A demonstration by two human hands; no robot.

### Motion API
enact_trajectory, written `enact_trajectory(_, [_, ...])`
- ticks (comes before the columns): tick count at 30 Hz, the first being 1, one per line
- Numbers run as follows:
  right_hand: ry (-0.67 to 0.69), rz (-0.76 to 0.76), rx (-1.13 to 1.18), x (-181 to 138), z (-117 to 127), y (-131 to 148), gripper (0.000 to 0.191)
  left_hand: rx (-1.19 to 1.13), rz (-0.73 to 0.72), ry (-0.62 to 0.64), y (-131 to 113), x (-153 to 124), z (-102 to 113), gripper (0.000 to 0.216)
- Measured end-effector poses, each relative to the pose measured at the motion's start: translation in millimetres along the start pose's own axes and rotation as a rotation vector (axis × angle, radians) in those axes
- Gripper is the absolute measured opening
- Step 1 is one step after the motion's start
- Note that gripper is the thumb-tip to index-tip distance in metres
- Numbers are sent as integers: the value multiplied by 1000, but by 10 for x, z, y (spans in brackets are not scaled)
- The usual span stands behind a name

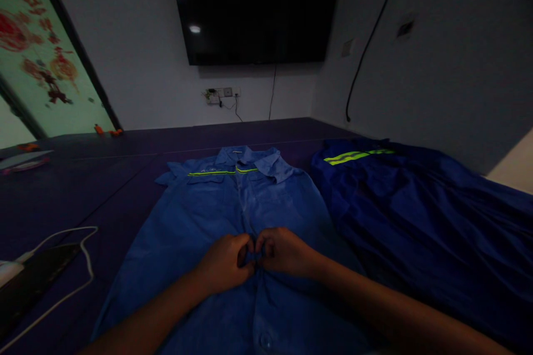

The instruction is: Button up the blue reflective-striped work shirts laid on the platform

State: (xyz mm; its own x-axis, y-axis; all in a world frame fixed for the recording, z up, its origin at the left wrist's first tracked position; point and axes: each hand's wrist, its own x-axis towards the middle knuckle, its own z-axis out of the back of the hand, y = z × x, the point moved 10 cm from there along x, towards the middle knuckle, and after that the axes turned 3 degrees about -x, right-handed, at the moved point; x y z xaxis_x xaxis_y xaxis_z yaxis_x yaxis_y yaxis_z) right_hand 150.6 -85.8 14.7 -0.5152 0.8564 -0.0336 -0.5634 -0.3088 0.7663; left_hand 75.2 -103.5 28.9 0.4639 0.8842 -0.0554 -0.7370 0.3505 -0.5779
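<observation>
A blue short-sleeved work shirt [200, 211] lies spread face up in front of me, collar at the far end, with a yellow-green stripe across its chest. At the middle of its front opening, my left hand [229, 260] pinches the shirt's front edge. Close beside it, my right hand [283, 252] pinches the other side of the same opening, fingertips almost meeting the left ones. Whether a button sits between the fingers is too dark to tell. Lower on the placket a button [265, 340] shows.
A darker blue garment [395, 216] with a yellow-green stripe lies to the right. On the left are a dark flat device [45, 274] and a white cable [89, 258]. The purple mat [112, 177] reaches the wall, where a large screen [258, 11] hangs.
</observation>
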Motion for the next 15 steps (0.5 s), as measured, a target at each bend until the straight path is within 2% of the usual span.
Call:
enact_trajectory(5, [-57,3,-117,-38,53,78,23,-4,-2,-13,12,1,10,14])
enact_trajectory(15, [-37,1,-166,-46,47,91,23,-38,-31,-41,-18,-10,34,10])
